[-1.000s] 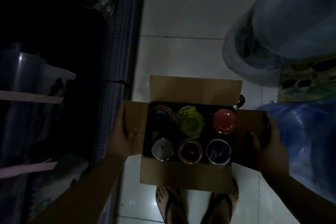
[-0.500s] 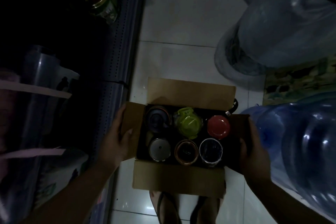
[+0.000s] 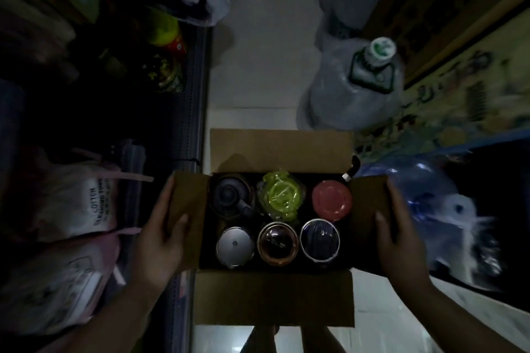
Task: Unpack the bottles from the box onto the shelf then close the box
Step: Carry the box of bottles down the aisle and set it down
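Head view: your left hand [image 3: 165, 238] and right hand [image 3: 401, 241] each grip one side flap of the box [image 3: 272, 298]; six bottles [image 3: 282, 199] stand inside.

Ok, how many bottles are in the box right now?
6, in two rows. Far row: dark lid, green lid, red lid. Near row: silver lid, brown lid, clear-rimmed dark lid. None seem hidden.

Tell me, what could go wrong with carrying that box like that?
The left hand and right hand grip only the box's side flaps, which might bend or tear under six bottles. The flaps are open, so a tilt could spill them. It is dark, and big water jugs crowd the floor, so tripping seems possible.
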The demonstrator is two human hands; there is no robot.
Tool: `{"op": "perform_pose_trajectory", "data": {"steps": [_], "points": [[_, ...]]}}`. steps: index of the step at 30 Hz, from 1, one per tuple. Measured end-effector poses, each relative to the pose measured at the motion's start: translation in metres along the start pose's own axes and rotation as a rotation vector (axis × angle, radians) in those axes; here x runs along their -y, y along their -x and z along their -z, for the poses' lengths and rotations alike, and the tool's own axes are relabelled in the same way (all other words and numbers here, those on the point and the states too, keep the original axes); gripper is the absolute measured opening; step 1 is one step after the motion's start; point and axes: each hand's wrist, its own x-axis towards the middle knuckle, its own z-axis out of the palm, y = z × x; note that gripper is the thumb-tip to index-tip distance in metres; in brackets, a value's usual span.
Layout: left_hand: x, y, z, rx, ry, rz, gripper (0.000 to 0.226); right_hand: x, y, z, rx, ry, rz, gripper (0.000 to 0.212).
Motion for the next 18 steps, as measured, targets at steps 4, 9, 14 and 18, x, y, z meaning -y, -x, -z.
{"op": "perform_pose_trajectory", "data": {"steps": [4, 9, 14, 18], "points": [[-0.072, 0.025, 0.031, 0.061, 0.013, -0.026, 0.069, 0.037, 0.027, 0.073, -0.013, -0.051, -0.041, 0.056], [-0.156, 0.059, 0.064, 0.129, -0.064, -0.147, 0.071, 0.081, 0.085, 0.162, -0.12, -0.093, -0.084, 0.056], [-0.221, 0.09, 0.074, 0.244, -0.077, -0.264, 0.071, 0.09, 0.155, 0.224, -0.257, -0.154, -0.172, 0.056], [-0.266, 0.117, 0.064, 0.35, -0.142, -0.387, 0.068, 0.083, 0.214, 0.259, -0.387, -0.187, -0.287, 0.058]]}}
